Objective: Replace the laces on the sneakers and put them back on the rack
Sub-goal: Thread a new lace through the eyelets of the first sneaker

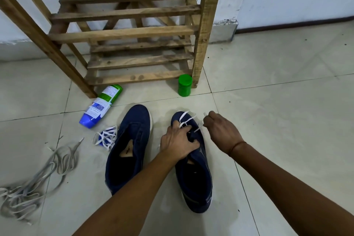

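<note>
Two navy sneakers stand side by side on the tiled floor, toes toward the rack. The left sneaker (128,149) has no lace. My left hand (177,141) grips the tongue area of the right sneaker (193,170). A white lace (186,119) runs through its front eyelets. My right hand (220,130) pinches one end of that lace, pulled out to the right of the toe. A bundled white lace (105,137) lies left of the left sneaker. The wooden rack (134,32) stands behind the shoes.
A pile of greyish old laces (36,182) sprawls at the lower left. A green-and-blue bottle (100,106) lies on its side by the rack's front left leg. A green jar (184,85) stands at the rack's front right leg. White wall behind.
</note>
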